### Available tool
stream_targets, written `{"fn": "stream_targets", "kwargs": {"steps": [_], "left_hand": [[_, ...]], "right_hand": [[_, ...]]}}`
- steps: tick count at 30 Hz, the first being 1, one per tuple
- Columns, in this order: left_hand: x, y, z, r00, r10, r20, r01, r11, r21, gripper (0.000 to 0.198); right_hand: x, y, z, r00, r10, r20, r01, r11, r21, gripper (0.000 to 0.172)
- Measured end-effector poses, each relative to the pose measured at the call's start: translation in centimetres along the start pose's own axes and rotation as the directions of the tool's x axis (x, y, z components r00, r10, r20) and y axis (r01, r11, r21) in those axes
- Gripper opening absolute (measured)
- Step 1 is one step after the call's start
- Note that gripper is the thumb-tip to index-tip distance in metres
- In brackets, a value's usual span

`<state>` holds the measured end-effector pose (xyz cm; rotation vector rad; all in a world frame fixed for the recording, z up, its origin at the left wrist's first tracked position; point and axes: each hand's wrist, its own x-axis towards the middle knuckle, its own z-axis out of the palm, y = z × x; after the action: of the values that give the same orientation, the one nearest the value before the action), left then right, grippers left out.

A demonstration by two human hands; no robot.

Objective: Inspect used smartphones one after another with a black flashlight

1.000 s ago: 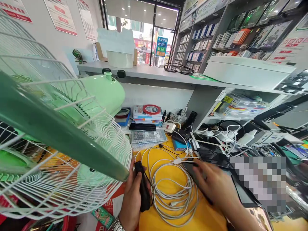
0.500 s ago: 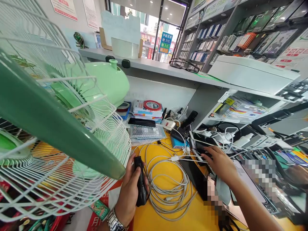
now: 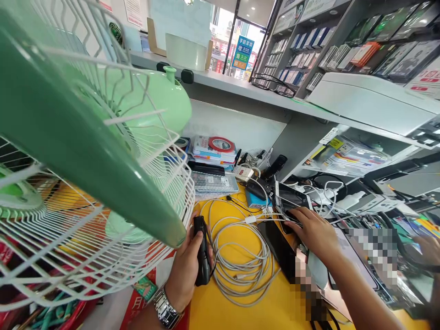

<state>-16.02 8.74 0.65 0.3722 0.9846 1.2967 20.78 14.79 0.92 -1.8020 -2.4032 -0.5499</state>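
My left hand (image 3: 187,268), with a metal watch (image 3: 166,308) on its wrist, is wrapped round a black flashlight (image 3: 202,252) with a thin cord. Right of it, a coiled grey cable (image 3: 240,263) lies on the yellow mat (image 3: 220,311). My right hand (image 3: 314,231) has curled fingers at the near edge of a white-framed phone (image 3: 292,197), whose far end is tilted up; the fingertips are partly hidden. A dark flat phone-like slab (image 3: 277,245) lies between the coil and my right hand.
A green fan (image 3: 144,114) with a white wire cage fills the left side. Boxes with red tape (image 3: 221,145) on top stand at the back. White chargers and cables (image 3: 326,195) crowd the right. A white printer (image 3: 371,98) sits on the ledge. Another person's hand (image 3: 428,250) shows at far right.
The white-framed phone at my right hand has risen and shows more of its face. My left hand keeps its hold on the flashlight. The whole view has shifted slightly.
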Motion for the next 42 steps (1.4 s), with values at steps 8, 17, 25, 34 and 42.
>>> {"fn": "stream_targets", "kwargs": {"steps": [8, 17, 25, 34, 42], "left_hand": [[-0.2, 0.3, 0.2, 0.999, -0.017, -0.027, 0.016, 0.999, -0.033, 0.071], [0.0, 0.0, -0.2, 1.000, -0.026, -0.003, 0.026, 1.000, 0.007, 0.053], [0.1, -0.5, -0.7, 0.998, -0.030, 0.049, 0.028, 0.999, 0.040, 0.040], [0.0, -0.2, -0.6, 0.997, 0.046, 0.060, -0.048, 0.998, 0.036, 0.058], [-0.1, -0.6, -0.5, 0.992, 0.114, 0.059, -0.119, 0.988, 0.097, 0.055]], "right_hand": [[0.3, 0.8, 0.5, 1.000, 0.026, 0.006, -0.026, 0.999, 0.023, 0.057], [1.3, 1.0, 0.0, 0.999, -0.015, 0.039, 0.009, 0.991, 0.133, 0.055], [3.4, -0.1, 0.1, 0.999, -0.046, -0.019, 0.049, 0.984, 0.170, 0.040], [0.4, -1.6, -1.9, 0.995, 0.027, -0.099, -0.002, 0.971, 0.240, 0.045], [-2.5, -4.2, -4.3, 1.000, -0.021, 0.000, 0.020, 0.969, 0.245, 0.039]]}}
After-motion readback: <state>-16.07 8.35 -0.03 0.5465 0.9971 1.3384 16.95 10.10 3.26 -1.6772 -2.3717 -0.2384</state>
